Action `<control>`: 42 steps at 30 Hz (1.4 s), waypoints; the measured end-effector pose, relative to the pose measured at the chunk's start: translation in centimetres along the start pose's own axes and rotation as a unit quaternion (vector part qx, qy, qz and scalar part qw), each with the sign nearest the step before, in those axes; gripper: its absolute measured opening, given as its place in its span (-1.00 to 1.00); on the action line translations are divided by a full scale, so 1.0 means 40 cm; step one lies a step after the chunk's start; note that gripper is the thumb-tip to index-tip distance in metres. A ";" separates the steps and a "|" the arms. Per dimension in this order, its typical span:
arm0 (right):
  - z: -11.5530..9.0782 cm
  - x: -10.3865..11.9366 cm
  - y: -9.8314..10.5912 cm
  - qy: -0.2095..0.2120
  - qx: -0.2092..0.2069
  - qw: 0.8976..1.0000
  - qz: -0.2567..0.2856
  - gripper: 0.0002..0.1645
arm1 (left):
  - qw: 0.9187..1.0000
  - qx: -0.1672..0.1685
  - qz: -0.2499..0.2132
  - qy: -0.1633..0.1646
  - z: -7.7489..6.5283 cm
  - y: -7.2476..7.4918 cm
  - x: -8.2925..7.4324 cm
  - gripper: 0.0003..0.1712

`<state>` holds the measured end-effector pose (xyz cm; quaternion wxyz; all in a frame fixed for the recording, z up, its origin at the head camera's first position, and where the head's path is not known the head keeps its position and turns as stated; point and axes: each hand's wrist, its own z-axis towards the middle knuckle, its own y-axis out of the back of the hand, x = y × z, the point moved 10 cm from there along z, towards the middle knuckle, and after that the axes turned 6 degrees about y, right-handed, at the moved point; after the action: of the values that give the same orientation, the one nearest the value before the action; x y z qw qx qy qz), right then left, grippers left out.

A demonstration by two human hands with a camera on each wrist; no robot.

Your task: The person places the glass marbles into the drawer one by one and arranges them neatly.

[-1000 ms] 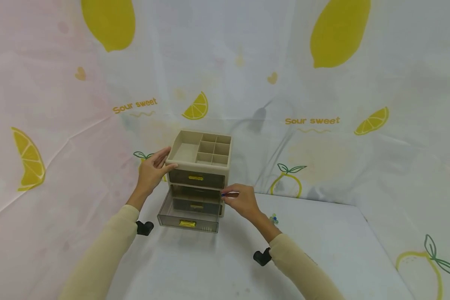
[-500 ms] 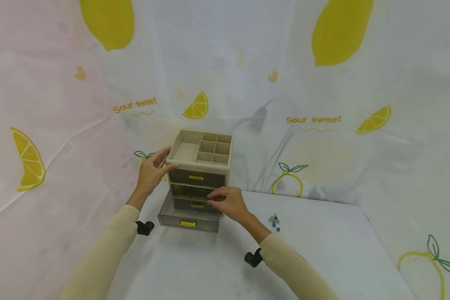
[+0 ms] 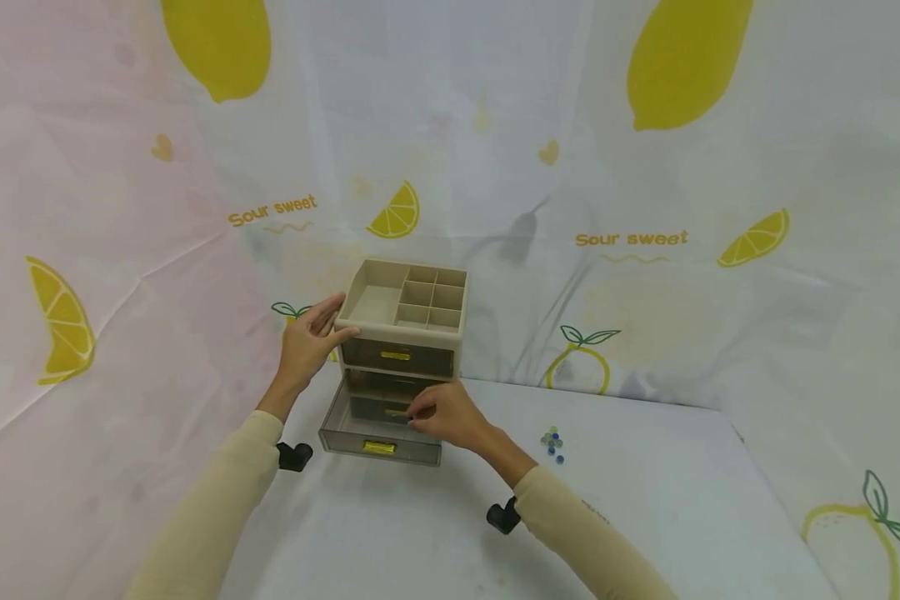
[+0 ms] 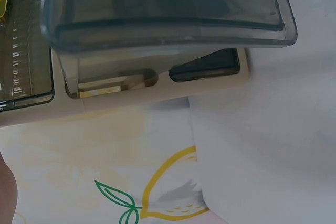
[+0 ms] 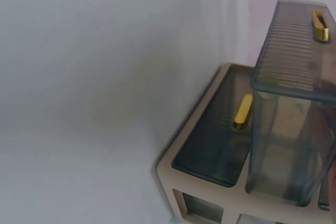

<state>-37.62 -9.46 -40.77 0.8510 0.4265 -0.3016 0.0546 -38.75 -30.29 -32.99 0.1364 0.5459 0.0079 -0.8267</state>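
A beige desktop drawer organizer [image 3: 401, 333] with smoky drawers and yellow handles stands on the table. My left hand [image 3: 307, 346] holds its upper left corner, thumb on the front edge and fingers along the side. The middle drawer [image 3: 381, 447] is pulled out. Over the right part of that drawer, my right hand [image 3: 450, 412] has thumb and fingers bent together, with a small dark marble just visible at the fingertips. In the right wrist view a blurred greenish spot [image 5: 269, 95] shows through the drawer wall. Only slivers of the hands show in the wrist views.
Several blue, green and clear marbles [image 3: 552, 443] lie on the white table [image 3: 645, 500], right of my right forearm. The organizer's top has open compartments [image 3: 429, 296]. A lemon-print cloth [image 3: 630, 308] hangs behind and at the sides.
My right hand has moved left and down from the organizer's right edge to over the open drawer, carrying a blue marble. The marbles on the table came into fuller view. My left hand stays put.
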 end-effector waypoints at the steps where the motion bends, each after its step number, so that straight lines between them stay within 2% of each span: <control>1: 0.003 0.003 -0.005 0.004 0.016 1.000 -0.009 -0.91 | 1.000 0.000 0.001 0.000 0.000 -0.001 -0.001 -0.26; 6: 0.018 0.015 -0.023 0.016 0.079 0.996 -0.048 -0.90 | 1.000 0.001 0.004 -0.002 -0.002 -0.003 -0.006 -0.26; 19: 0.037 0.000 -0.064 -0.032 0.194 0.976 -0.097 -0.95 | 1.000 -0.004 0.005 -0.004 0.001 -0.002 -0.007 -0.25; 23: 0.037 -0.005 -0.081 -0.044 0.223 0.968 -0.106 -0.89 | 1.000 -0.003 0.008 -0.002 0.001 -0.002 -0.007 -0.24; 33: 0.045 -0.005 -0.104 -0.080 0.265 0.952 -0.134 -0.77 | 1.000 -0.005 0.005 -0.018 0.002 0.000 -0.020 -0.23; 42: 0.043 -0.009 -0.126 -0.095 0.306 0.937 -0.136 -0.63 | 1.000 0.000 0.011 -0.010 -0.002 -0.003 -0.017 -0.23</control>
<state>-36.94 -13.90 -43.69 0.6459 0.7068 -0.2883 -0.0129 -38.45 -30.02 -32.44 0.1451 0.5378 0.0003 -0.8305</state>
